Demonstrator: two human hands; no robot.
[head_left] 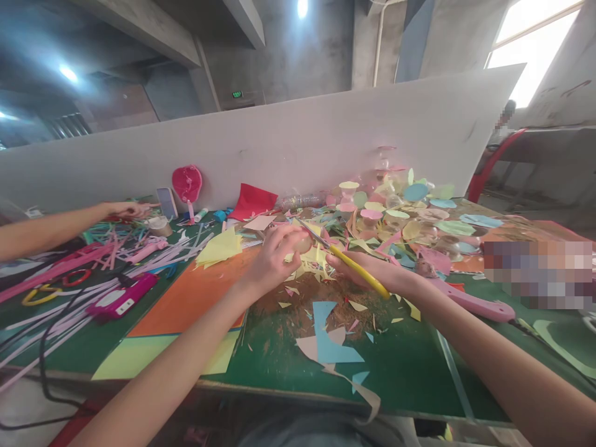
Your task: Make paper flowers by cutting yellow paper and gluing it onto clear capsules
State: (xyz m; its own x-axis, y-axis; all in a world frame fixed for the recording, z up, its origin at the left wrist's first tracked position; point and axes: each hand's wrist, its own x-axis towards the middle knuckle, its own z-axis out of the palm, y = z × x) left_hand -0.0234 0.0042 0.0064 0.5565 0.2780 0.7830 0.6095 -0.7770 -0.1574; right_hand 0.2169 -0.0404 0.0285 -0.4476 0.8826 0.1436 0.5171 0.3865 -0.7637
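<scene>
Across the green cutting mat [410, 379], cut work lies around the grip: pastel paper discs [395, 214] are heaped beyond it, and paper offcuts [335, 323] are scattered nearer the person. The left hand [274, 264] curls closed around a small pale round object [302, 243]. The right hand [372, 267] is pressed around yellow-handled scissors [363, 276], their blades reaching that object.

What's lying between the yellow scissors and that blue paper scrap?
The head view shows small yellow paper snippets on the brown-scuffed green mat, from scissors to blue scrap.
</scene>
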